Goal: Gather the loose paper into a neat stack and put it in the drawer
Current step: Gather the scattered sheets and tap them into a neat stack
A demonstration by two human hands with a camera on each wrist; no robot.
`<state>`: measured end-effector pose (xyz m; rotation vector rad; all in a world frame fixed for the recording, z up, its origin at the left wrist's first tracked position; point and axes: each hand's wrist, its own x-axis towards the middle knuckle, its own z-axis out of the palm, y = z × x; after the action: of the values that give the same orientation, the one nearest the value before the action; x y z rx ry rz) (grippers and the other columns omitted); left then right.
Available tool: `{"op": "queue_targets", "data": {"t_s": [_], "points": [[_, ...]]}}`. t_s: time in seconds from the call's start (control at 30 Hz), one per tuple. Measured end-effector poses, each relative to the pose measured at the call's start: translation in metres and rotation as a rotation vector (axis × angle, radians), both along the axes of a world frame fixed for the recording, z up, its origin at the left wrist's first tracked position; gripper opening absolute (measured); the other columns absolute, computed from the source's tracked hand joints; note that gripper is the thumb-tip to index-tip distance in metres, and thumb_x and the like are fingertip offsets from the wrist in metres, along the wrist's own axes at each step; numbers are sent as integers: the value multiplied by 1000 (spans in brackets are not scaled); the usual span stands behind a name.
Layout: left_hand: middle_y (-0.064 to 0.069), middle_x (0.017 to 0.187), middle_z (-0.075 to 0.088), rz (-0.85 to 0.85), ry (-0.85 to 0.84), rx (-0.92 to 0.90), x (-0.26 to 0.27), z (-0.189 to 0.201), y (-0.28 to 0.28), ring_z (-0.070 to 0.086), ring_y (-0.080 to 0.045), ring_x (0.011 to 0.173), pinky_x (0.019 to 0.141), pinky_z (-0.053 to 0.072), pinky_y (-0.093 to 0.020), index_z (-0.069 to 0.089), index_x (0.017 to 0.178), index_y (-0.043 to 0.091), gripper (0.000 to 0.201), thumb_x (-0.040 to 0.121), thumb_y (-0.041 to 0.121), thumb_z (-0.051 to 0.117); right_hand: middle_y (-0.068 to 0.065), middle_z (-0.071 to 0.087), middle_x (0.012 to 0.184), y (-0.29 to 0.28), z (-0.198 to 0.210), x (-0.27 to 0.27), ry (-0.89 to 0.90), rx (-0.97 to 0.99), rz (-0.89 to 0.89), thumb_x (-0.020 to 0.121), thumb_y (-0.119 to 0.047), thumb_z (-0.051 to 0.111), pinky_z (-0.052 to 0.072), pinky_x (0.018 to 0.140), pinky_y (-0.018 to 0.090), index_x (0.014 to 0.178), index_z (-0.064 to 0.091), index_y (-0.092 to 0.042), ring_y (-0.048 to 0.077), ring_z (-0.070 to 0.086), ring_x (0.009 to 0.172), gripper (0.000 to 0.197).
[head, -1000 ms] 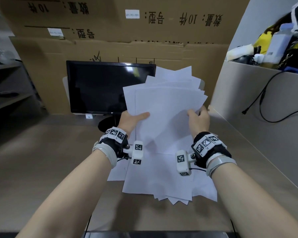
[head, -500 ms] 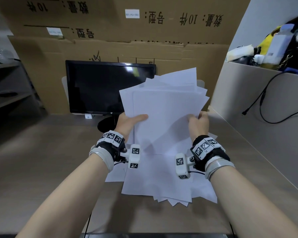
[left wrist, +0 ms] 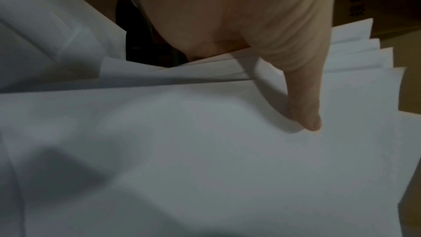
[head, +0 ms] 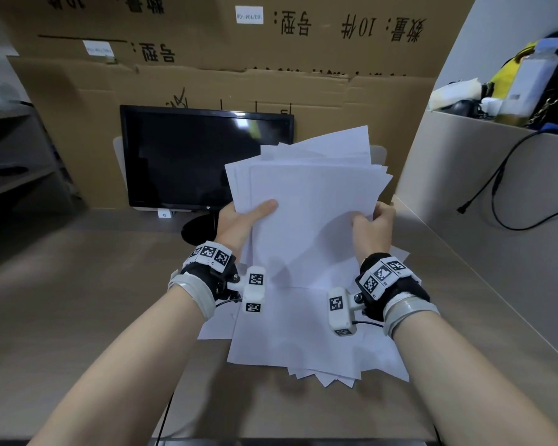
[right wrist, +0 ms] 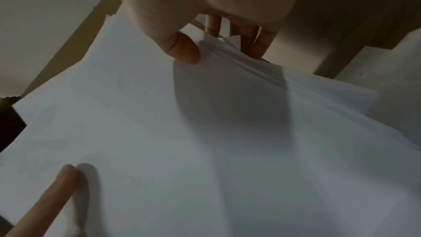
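A fanned bunch of white paper sheets (head: pixel 310 201) stands nearly upright above the desk, held between both hands. My left hand (head: pixel 242 220) grips its left edge, thumb pressed flat on the front sheet (left wrist: pixel 303 107). My right hand (head: pixel 372 226) pinches the right edge, thumb in front (right wrist: pixel 184 49) and fingers behind. The sheets' top edges are uneven and splayed. More loose paper (head: pixel 303 336) lies spread on the desk under my wrists. No drawer shows in any view.
A dark monitor (head: pixel 203 159) stands behind the sheets against large cardboard boxes (head: pixel 271 75). A grey partition (head: pixel 484 188) with a hanging black cable (head: pixel 503 194) runs along the right. Bottles and bags sit on top of it. Shelves are at far left.
Both hands have lowered slightly and drawn nearer each other, and the right hand's grip on the sheets has tightened. The held sheets have shifted a little to the right.
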<state>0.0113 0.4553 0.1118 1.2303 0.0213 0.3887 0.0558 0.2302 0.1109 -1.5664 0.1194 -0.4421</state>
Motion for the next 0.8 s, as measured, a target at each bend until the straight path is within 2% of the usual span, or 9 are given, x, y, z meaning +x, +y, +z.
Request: {"op": "queue_targets", "data": {"t_s": [0.17, 0.27, 0.37, 0.47, 0.53, 0.6, 0.67, 0.73, 0.8], "points": [[-6, 110, 78, 16, 23, 64, 6, -5, -1, 76, -21, 102, 85, 60, -33, 73, 114, 8, 37, 80, 13, 86, -5, 55, 83, 2, -6, 8, -5, -8, -39, 93, -17, 47, 39, 70, 29, 111, 54, -15, 20, 53, 77, 19], [-6, 113, 78, 22, 24, 48, 6, -8, -1, 75, -22, 104, 93, 59, -39, 72, 119, 7, 44, 78, 15, 88, 0, 57, 83, 1, -7, 10, -23, -89, -76, 100, -13, 39, 36, 72, 28, 107, 57, -9, 23, 52, 79, 20], [-5, 114, 77, 61, -20, 22, 5, -4, -2, 75, -19, 102, 82, 61, -30, 69, 121, 9, 49, 77, 14, 89, 1, 59, 95, -2, -8, 11, -46, -105, -114, 101, -9, 38, 36, 78, 26, 114, 56, -7, 21, 53, 87, 23], [0, 112, 77, 103, -60, 29, 6, 6, -4, 75, -5, 92, 69, 57, -15, 68, 117, 14, 41, 80, 13, 86, -6, 58, 91, -4, -6, 7, -87, -85, -129, 100, -11, 43, 43, 81, 31, 115, 54, -11, 20, 55, 90, 19], [4, 105, 76, 114, -41, 31, 5, 11, -6, 75, 1, 83, 65, 55, -12, 70, 110, 17, 29, 84, 15, 83, -10, 57, 86, -5, -2, 4, -83, -64, -90, 99, -17, 46, 46, 82, 34, 112, 53, -17, 21, 56, 87, 15], [6, 99, 76, 121, 1, 16, 5, 12, -8, 75, -3, 82, 67, 56, -16, 71, 101, 20, 19, 86, 18, 82, -3, 59, 91, -4, -1, 0, -67, -39, 17, 89, -19, 49, 47, 80, 36, 107, 51, -25, 21, 56, 85, 19], [5, 98, 77, 129, 37, -19, 6, 11, -10, 75, -11, 87, 73, 57, -24, 72, 96, 21, 15, 85, 21, 83, 6, 58, 114, -4, -2, -4, -48, -55, 133, 76, -18, 50, 48, 88, 37, 114, 49, -27, 23, 57, 99, 40], [5, 95, 78, 147, 54, -57, 5, 11, -13, 75, -12, 86, 75, 58, -28, 73, 93, 21, 14, 84, 22, 83, 8, 50, 131, -4, -6, -5, -21, -121, 161, 76, -21, 59, 44, 98, 39, 120, 48, -16, 26, 51, 113, 46], [4, 92, 79, 147, 60, -77, 4, 11, -15, 76, -14, 85, 73, 60, -28, 73, 93, 19, 15, 83, 22, 85, 10, 46, 132, -5, -8, -6, -7, -163, 140, 74, -30, 69, 40, 101, 40, 102, 51, -9, 27, 46, 116, 40]]}}
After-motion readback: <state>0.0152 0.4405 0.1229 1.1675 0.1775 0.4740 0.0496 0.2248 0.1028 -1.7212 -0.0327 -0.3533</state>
